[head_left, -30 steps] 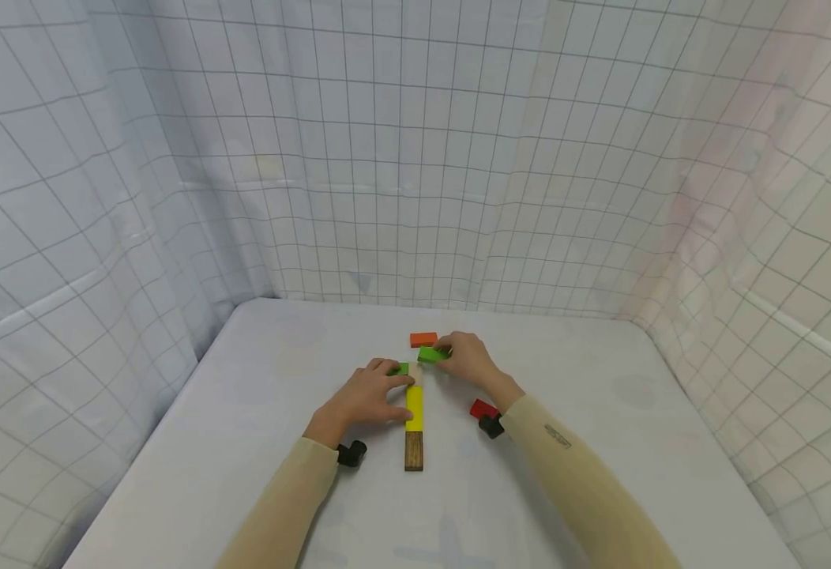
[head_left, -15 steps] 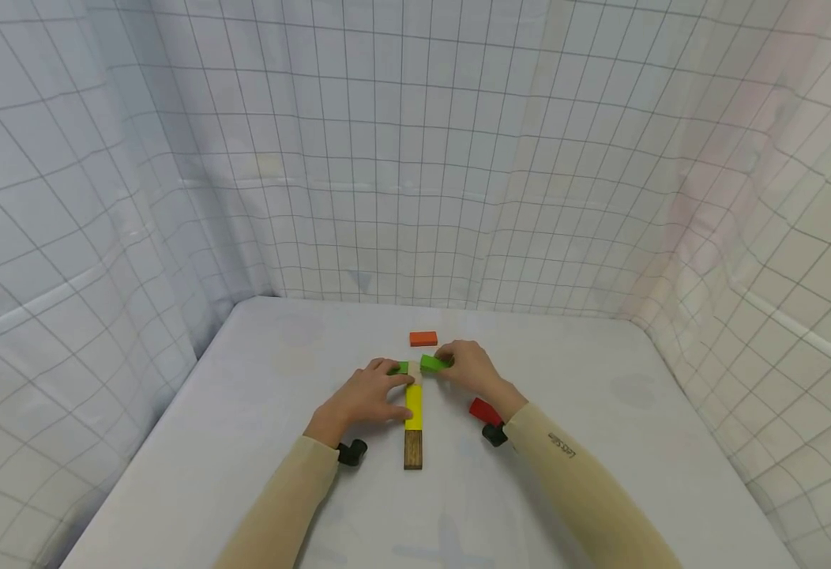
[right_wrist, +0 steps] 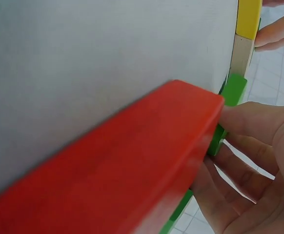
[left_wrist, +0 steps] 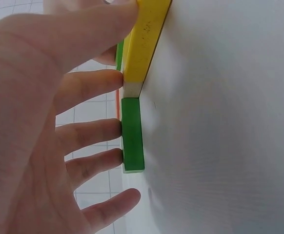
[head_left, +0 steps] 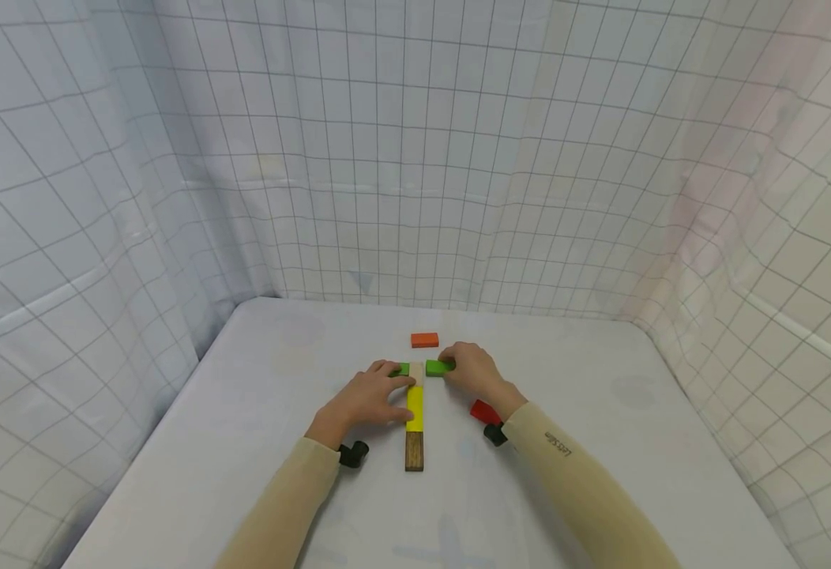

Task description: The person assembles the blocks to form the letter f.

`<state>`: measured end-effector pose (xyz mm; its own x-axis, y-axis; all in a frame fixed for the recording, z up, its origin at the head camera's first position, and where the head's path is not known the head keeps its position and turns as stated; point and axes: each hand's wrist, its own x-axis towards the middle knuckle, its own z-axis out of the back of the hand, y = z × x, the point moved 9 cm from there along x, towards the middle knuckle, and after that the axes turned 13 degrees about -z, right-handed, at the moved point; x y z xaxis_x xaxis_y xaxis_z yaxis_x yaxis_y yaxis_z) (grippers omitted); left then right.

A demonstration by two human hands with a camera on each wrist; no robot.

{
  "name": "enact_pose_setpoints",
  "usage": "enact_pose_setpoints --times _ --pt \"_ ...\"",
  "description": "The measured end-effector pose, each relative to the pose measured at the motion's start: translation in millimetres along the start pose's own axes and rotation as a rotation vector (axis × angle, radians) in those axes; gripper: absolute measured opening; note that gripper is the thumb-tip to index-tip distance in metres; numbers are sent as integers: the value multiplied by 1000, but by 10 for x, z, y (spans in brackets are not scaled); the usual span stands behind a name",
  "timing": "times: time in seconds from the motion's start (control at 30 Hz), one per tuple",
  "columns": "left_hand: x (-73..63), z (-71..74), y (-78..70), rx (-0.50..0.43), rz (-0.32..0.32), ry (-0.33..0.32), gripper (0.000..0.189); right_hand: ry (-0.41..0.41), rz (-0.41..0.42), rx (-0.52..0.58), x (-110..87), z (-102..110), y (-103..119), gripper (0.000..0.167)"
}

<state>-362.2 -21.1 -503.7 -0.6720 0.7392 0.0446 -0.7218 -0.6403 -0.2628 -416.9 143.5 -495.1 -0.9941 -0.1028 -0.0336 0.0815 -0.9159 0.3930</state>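
Observation:
A brown wooden block (head_left: 414, 452), a yellow block (head_left: 415, 409) and a pale wood block (head_left: 416, 373) form a straight column on the table. One green block (left_wrist: 133, 134) extends left from the pale block. My left hand (head_left: 367, 397) rests along these pieces, thumb at the yellow block and straight fingers touching the pale and green blocks. My right hand (head_left: 471, 368) pinches a second green block (head_left: 437, 368) between thumb and fingers, lying flat to the right of the pale block with a narrow gap in the head view.
An orange block (head_left: 425, 340) lies beyond the column. A red block (head_left: 484, 411) sits beside my right wrist, partly covered by it. Another green piece (right_wrist: 175, 213) shows past my right fingers in the right wrist view. Gridded white curtains (head_left: 415, 158) surround the table.
My right hand has brought the green block nearer to me and slightly right, turning it level with the pale block's far end. My left hand stays in place.

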Motion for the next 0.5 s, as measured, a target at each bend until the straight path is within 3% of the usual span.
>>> enact_pose_setpoints --times 0.5 --pt "-2 -14 1 -37 13 2 65 3 -1 -34 -8 -32 67 29"
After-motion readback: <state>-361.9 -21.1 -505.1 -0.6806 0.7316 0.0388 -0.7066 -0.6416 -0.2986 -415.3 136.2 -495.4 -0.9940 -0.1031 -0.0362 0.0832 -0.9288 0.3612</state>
